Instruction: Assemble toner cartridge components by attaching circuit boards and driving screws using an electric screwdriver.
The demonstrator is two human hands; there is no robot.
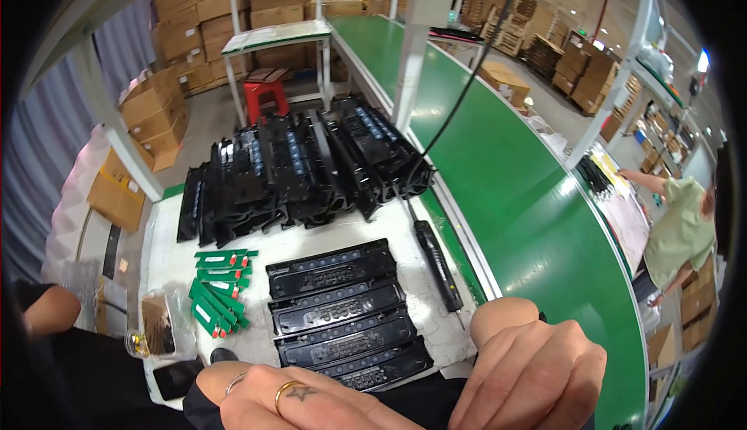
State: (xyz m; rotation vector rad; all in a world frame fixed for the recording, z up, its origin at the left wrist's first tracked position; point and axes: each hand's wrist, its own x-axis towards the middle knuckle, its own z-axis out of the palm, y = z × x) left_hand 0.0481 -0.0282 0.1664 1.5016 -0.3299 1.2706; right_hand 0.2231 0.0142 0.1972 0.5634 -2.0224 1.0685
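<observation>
Fingers [311,400] of my left hand [264,399] and right hand [533,375] look bunched, can't tell if pinching; black panels [342,309] lie ahead on surface [163,231], likely between steps, taking one needs reaching.

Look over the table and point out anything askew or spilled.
The green strips lie in a messy, overlapping fan left of the black panels, which look tidy in their column by comparison. I see no spill.

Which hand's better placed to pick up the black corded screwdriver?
Right, likely: the right hand looks nearer the screwdriver; the left hand is across the black panels from it.
</observation>
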